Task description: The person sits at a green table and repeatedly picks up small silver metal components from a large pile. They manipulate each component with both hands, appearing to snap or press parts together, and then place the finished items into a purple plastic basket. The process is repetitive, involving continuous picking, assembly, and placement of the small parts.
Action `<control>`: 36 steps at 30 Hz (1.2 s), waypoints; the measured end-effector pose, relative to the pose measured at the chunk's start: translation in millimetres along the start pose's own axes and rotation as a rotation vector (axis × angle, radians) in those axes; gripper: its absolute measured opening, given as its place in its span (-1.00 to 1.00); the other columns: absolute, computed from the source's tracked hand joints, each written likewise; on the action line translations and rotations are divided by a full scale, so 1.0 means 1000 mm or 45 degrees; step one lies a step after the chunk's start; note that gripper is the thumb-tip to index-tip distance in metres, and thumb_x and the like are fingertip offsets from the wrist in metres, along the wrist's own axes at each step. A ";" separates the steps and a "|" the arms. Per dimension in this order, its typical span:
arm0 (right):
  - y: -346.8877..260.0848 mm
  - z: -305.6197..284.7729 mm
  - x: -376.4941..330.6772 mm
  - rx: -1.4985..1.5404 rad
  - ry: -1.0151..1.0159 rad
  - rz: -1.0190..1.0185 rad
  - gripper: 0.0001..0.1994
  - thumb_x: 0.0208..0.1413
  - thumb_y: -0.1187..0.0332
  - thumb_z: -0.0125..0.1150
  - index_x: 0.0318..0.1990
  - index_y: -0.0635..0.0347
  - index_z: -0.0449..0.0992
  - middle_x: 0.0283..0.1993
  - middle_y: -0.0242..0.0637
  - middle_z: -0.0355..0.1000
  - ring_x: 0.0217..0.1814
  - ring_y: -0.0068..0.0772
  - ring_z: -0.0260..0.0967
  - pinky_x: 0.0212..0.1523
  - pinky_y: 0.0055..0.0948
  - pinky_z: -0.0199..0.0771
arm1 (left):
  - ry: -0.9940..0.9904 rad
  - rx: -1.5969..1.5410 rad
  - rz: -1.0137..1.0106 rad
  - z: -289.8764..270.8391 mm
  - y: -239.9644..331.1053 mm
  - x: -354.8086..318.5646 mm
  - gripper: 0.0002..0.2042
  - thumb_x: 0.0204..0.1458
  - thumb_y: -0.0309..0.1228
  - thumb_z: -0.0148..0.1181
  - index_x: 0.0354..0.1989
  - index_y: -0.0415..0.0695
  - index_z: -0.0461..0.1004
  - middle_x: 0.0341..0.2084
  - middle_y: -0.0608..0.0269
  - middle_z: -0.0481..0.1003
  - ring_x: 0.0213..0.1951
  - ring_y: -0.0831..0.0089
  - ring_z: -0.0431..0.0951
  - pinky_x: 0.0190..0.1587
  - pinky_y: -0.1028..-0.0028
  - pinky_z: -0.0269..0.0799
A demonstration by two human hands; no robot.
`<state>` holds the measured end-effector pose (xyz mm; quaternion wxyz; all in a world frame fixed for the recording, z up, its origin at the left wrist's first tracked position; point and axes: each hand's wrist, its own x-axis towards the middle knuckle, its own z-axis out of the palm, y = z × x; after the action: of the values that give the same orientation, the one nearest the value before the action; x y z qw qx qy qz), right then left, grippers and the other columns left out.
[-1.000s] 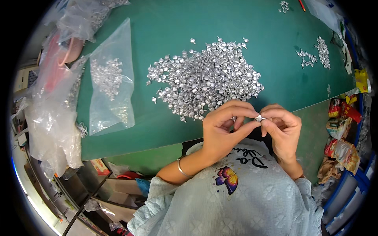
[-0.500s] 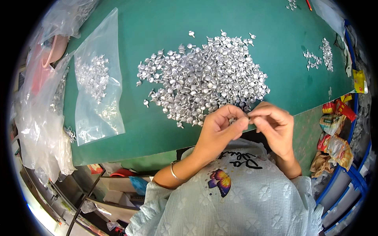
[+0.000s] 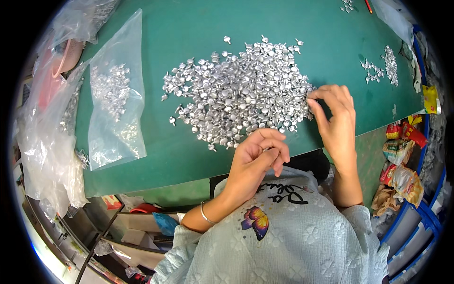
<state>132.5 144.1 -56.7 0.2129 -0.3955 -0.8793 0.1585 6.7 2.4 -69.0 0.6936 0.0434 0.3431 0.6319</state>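
Note:
A broad heap of small silver metal pieces (image 3: 246, 87), with round caps and short stems, lies on the green tabletop (image 3: 189, 23). My left hand (image 3: 257, 158) is curled at the heap's near edge, thumb against the fingers. A silvery bit glints between them, mostly hidden. At the heap's right edge, my right hand (image 3: 338, 120) has thumb and forefinger tips together beside the outermost pieces. Whatever lies between those tips is too small to make out.
To the left lies a clear plastic bag (image 3: 118, 118) with more metal bits inside. Cloudy plastic bags (image 3: 47, 161) hang over the left edge. Small clusters of metal parts (image 3: 390, 65) sit at the far right. Crumpled snack wrappers (image 3: 402, 151) lie beyond the table's right edge.
My hands, together over the near edge before, are now apart. The right one has moved up to the heap's right side; the left has drawn slightly left and down.

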 end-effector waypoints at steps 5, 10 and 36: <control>-0.011 0.002 -0.008 0.062 -0.055 -0.171 -0.84 -0.21 0.45 0.28 -0.40 0.19 0.47 -0.30 -0.31 0.34 -0.24 -0.28 0.23 -0.25 -0.35 0.15 | 0.040 0.175 0.069 -0.003 -0.007 -0.001 -0.76 0.00 -0.67 -0.17 -0.19 -0.27 0.37 -0.40 0.21 0.41 -0.52 0.63 0.26 -0.46 0.61 0.24; -0.014 0.009 -0.016 -0.053 -0.105 -0.097 -0.78 -0.22 0.47 0.27 -0.32 0.20 0.46 -0.24 -0.30 0.30 -0.17 -0.27 0.20 -0.18 -0.33 0.10 | -0.018 0.178 0.035 -0.002 -0.006 -0.004 -0.73 0.00 -0.69 -0.19 -0.18 -0.28 0.41 -0.40 0.23 0.40 -0.50 0.62 0.27 -0.44 0.61 0.23; 0.078 -0.026 0.008 -0.107 0.379 0.048 -0.93 -0.12 0.53 0.22 -0.43 0.26 0.48 -0.41 -0.24 0.46 -0.36 -0.32 0.39 -0.28 -0.46 0.34 | 0.089 0.075 0.004 -0.004 -0.012 -0.006 -0.77 0.15 -0.47 -0.11 -0.07 -0.25 0.37 -0.49 0.31 0.37 -0.52 0.67 0.21 -0.49 0.63 0.16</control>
<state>189.3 202.9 -67.1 0.3211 -0.4398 -0.8362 0.0651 14.8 -6.4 -75.1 0.6787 0.0419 0.3856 0.6237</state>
